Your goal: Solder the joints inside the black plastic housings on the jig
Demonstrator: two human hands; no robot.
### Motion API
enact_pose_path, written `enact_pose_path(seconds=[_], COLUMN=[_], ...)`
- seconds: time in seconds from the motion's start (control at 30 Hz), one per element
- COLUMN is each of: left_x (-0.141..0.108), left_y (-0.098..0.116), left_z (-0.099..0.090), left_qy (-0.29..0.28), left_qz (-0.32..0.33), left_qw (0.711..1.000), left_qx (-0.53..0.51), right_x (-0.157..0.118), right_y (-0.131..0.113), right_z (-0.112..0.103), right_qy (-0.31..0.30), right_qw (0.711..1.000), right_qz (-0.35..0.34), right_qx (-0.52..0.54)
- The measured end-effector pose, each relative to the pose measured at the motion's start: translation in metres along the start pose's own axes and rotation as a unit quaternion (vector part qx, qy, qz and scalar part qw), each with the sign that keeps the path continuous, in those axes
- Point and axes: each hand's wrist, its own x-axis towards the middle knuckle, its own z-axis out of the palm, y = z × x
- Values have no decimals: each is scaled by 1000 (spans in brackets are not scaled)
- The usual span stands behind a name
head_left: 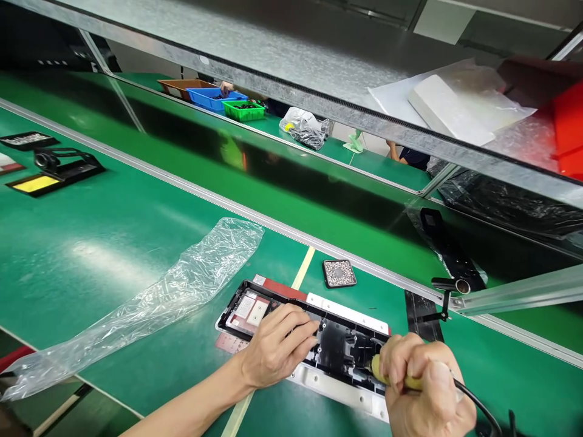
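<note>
A long black plastic housing [334, 343] lies hollow side up across white fixture blocks [350, 312] on the green bench. Over its middle bends my left hand [280, 346], fingers together and curled, the tips against the inside of the housing; the thumb is mostly hidden. My right hand [423, 379] is wrapped round the yellow handle of a soldering iron [377, 368] with a black cord. The iron points into the right part of the housing, where its tip is hard to make out. Through the housing's left opening shows a label [246, 305].
A crumpled clear plastic bag [195, 276] stretches left of the housing. Beyond it lies a small square dish of grains [339, 273]. A soldering iron stand with a yellow sponge [39, 183] is far left, a metal tube holder [449, 288] right. A shelf [255, 60] hangs overhead.
</note>
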Motion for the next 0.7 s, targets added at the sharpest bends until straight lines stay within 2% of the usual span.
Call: enact_pose_path(seconds=[0.17, 0.47, 0.7], left_x=[-3, -3, -3], left_y=[-1, -1, -1], left_z=[0, 0, 0], left_qy=[2, 4, 9], left_qz=[5, -12, -17], left_qw=[1000, 1000, 999], left_qx=[-17, -22, -31], right_x=[1, 0, 0], right_y=[1, -1, -1], right_z=[1, 1, 4], right_qy=[6, -28, -23], right_qw=[1000, 999, 999], right_qz=[0, -17, -6], right_qx=[0, -10, -24])
